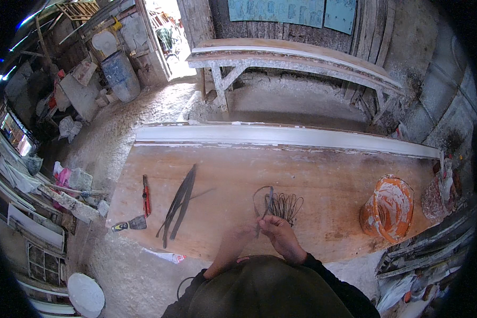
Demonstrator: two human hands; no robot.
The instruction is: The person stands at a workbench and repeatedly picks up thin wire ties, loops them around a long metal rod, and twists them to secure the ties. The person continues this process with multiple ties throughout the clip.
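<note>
Near the front edge of the worktable [238, 164], my two hands meet. My right hand [282, 236] is closed, thumb and finger pinching a thin dark strip [256, 199] that curves up in a loop. My left hand [234, 241] is beside it on the left, smeared by motion, so its fingers cannot be made out. Just beyond my right hand lies a bundle of looped dark wire [287, 208]. Further left, several flat dark strips [180, 204] lie across one another.
Pliers with red handles [146, 199] and a putty knife [130, 224] lie at the table's left. An orange bucket smeared with white [388, 209] stands on the right. A long white moulding [281, 135] runs along the far edge. Beyond stands a bench [297, 55].
</note>
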